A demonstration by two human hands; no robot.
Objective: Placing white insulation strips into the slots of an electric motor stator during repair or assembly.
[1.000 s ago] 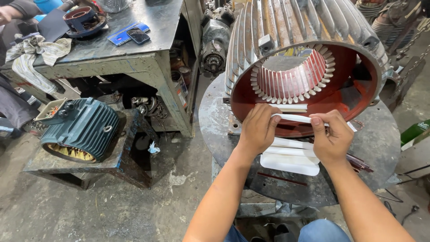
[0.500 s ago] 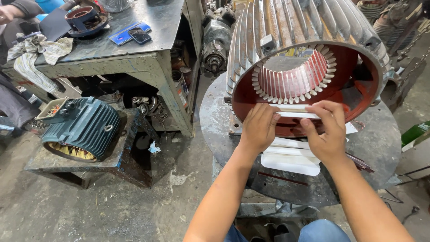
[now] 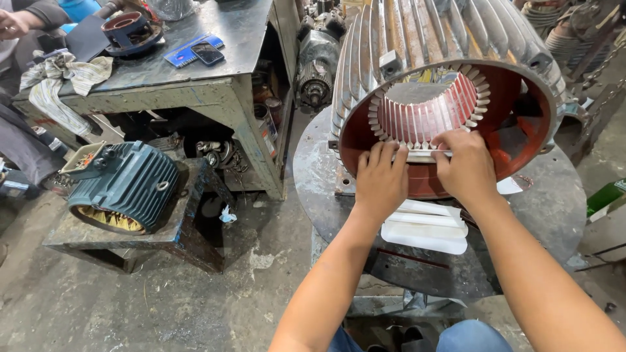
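A large finned motor housing [image 3: 417, 45] lies on its side on a round steel table [image 3: 313, 169], its red bore facing me and its slotted stator core [image 3: 424, 111] showing inside. My left hand [image 3: 380, 182] and my right hand [image 3: 464, 168] together hold a white strip of insulation paper [image 3: 420, 155] at the bottom edge of the core, fingers pressed on it. Under my wrists lies a stack of folded white paper strips [image 3: 424, 228].
A teal motor [image 3: 120, 186] rests on a low metal stand at the left. Behind it is a steel workbench [image 3: 195, 85] with a phone, a blue card, a rag and a red part. Another person's hand [image 3: 13, 23] shows at the top left. More motors stand behind.
Both hands have moved up from the table's stack to the lower edge of the stator core, carrying the white strip with them and pressing it there.
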